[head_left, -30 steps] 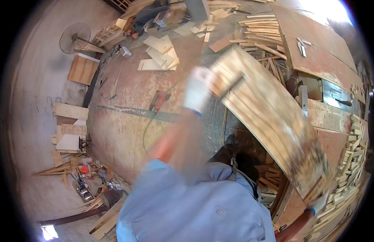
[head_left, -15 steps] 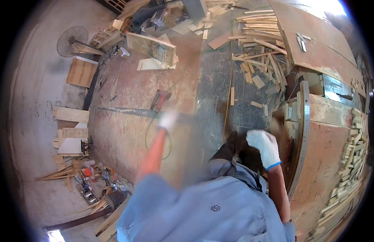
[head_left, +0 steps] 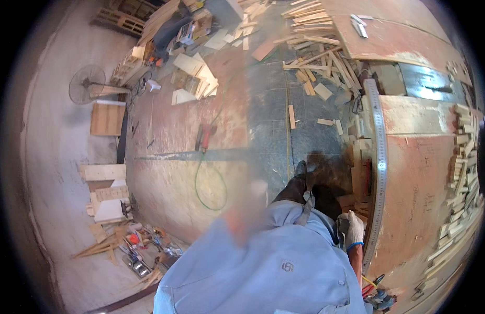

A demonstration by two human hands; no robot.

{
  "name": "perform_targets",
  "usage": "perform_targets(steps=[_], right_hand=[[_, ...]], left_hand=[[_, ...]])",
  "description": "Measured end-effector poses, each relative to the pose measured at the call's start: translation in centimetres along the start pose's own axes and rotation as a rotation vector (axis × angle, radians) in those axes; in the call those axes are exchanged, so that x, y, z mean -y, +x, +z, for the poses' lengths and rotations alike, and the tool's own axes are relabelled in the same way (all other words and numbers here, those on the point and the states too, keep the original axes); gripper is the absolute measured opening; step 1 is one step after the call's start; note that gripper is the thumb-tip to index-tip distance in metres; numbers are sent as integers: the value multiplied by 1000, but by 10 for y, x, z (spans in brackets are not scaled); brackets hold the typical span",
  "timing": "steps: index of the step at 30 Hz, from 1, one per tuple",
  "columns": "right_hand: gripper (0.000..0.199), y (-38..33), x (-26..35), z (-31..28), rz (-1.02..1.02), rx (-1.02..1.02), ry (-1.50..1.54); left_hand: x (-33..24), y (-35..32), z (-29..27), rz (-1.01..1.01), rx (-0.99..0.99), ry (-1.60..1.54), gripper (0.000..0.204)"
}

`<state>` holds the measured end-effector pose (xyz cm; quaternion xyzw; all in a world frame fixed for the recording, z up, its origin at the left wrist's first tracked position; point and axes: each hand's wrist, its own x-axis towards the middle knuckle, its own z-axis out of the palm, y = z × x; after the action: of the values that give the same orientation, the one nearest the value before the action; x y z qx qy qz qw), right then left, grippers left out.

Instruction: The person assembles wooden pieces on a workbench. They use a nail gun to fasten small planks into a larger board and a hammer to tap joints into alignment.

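One right hand (head_left: 354,229) hangs half-curled, hold unclear, left hand (head_left: 259,191) too blurred to tell: between grips, I'd judge, so grasping needs opening.

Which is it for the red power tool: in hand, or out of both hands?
Out of both: the red power tool lies on the floor, apart from the blurred left hand and the gloved right hand.

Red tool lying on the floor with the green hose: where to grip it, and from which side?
Red tool: probably best round its narrow red body, from above and the person's right. A dark part runs along its left side, while bare floor lies to its right. Keep fingers off the near end, where the green hose loops away.
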<state>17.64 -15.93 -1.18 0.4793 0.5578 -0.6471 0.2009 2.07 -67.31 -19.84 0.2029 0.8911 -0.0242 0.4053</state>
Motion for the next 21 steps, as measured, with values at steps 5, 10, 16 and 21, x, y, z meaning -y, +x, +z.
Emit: perform_targets(steps=[5, 10, 16, 21], right_hand=[[37, -5, 1, -19, -123, -35, -58], [44, -8, -49, -36, -166, -216, -378], [56, 7, -122, -5, 23, -536, -120], [45, -10, -189, 34, 156, -768, 217]], left_hand=[[-90, 67, -220, 195, -464, 189, 21], [-283, 76, -365, 572, -643, -415, 35], [-479, 66, -385, 851, -98, -620, 29], [-606, 54, -337, 1262, 290, -206, 29]])
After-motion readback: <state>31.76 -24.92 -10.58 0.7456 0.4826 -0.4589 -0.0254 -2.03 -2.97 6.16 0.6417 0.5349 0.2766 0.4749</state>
